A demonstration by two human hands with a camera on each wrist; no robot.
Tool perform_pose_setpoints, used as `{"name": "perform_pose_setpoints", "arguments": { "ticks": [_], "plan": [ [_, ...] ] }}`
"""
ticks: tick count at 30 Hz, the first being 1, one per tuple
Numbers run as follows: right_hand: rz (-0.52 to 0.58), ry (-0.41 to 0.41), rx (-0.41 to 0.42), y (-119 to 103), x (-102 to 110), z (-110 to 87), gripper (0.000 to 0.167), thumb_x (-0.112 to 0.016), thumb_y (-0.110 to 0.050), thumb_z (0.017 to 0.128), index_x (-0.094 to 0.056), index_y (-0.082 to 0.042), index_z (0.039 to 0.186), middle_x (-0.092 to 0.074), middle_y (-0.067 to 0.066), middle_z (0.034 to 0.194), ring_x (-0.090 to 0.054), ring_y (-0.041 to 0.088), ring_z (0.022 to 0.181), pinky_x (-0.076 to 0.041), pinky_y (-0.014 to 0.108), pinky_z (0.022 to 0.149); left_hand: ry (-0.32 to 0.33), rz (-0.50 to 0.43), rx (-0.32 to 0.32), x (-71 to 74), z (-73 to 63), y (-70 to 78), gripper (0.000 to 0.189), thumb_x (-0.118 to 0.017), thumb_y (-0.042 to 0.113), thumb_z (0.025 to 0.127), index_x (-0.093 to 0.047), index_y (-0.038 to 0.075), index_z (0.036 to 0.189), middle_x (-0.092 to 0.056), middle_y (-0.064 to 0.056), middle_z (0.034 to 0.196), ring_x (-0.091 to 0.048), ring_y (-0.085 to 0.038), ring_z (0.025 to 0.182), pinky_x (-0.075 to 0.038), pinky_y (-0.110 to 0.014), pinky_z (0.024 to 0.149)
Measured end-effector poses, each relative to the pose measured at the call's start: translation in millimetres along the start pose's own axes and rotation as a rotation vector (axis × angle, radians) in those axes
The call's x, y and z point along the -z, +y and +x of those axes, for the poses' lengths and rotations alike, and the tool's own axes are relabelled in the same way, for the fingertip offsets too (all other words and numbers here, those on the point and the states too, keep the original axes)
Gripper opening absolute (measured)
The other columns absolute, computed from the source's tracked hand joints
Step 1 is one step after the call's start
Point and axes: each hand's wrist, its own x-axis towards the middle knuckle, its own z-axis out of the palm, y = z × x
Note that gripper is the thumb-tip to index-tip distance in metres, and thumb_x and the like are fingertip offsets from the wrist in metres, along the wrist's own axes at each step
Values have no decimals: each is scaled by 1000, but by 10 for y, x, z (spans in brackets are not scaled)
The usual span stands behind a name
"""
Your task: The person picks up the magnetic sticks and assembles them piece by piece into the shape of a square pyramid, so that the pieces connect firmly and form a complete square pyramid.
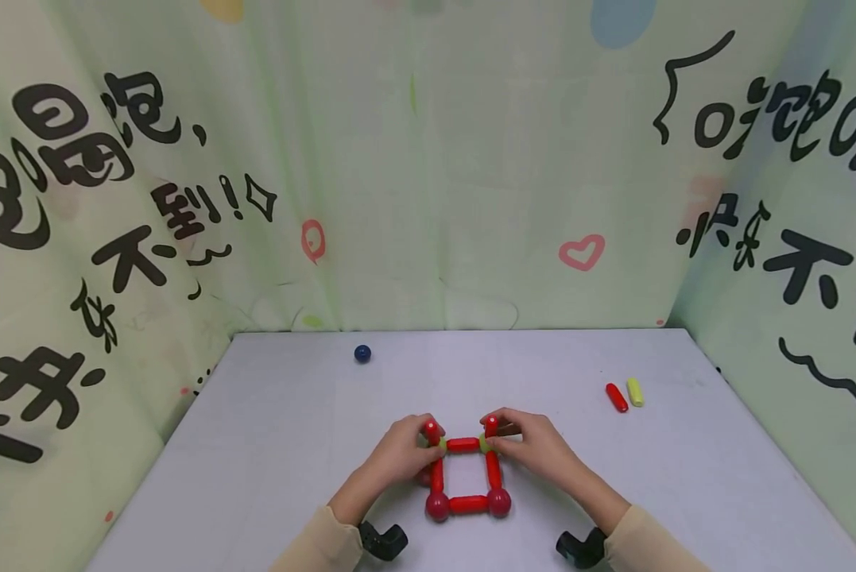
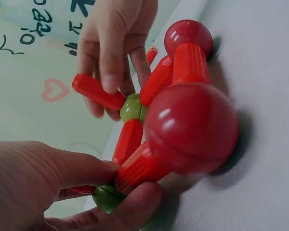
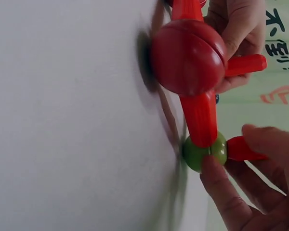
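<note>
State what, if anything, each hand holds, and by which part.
The frame: left hand at its far left green ball, right hand at its far right green ball.

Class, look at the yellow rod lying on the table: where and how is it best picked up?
Probably by its middle, pinched across its long sides, coming from above and slightly from the right. The yellow rod is slim and lies flat, pointing away from the person, and a loose red rod beside it narrows finger room on the left.
</note>
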Motion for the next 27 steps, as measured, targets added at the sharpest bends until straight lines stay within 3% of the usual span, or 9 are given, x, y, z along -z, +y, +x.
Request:
{"name": "perform_pose_setpoints", "arguments": {
  "ticks": [4, 8, 14, 18, 21, 27],
  "plan": [
    [9, -2, -10, 7, -15, 12, 27, -76, -11, 93, -73, -15, 119, -74, 1, 112, -70, 29, 111, -61, 42, 88, -33, -3, -3, 8, -22, 18, 20, -77, 12, 92, -72, 11, 112, -61, -7, 102, -64, -17, 60, -55, -26, 56],
    [6, -29, 14, 12, -8, 36, 31, -74, -10, 94, -72, -12, 124, -74, 3, 115, -69, 30, 112, -60, 44, 90, -63, 95, -41, 36, 5, 14, 23, -76, 15, 93, -76, 14, 116, -64, -4, 105, -61, -15, 75, -54, -25, 62],
    [-47, -21, 15, 103, 120, 54, 40, -67, -6, 96, -64, -7, 137, -68, 13, 131, -69, 33, 115, -60, 45, 92, -211, 211, -147, 159, 119, -59, 36, -76, 20, 92, -70, 19, 127, -63, 3, 110, -56, -10, 92, -53, -24, 76],
    [-188, 75, -42, 280, 366, 17, 35, -63, -9, 99, -66, -4, 133, -64, 20, 133, -66, 38, 115, -58, 50, 93, -320, 148, -201, 219, 164, -104, 44, -74, 14, 91, -65, 23, 133, -64, 6, 125, -55, -10, 107, -53, -27, 90],
    [-319, 140, -96, 445, 605, -19, 35, -62, -12, 100, -65, 1, 132, -59, 29, 134, -61, 46, 119, -55, 57, 95, -371, 95, -191, 256, 172, -145, 46, -71, 7, 89, -66, 26, 130, -64, 9, 125, -56, -11, 108, -53, -28, 90],
    [-503, 213, -137, 736, 968, -98, 37, -59, -9, 98, -61, 15, 127, -56, 39, 127, -57, 57, 114, -48, 65, 95, -357, 72, -216, 303, 188, -205, 43, -70, -1, 86, -70, 23, 122, -66, 8, 112, -60, -11, 101, -54, -25, 90]
  ]
}}
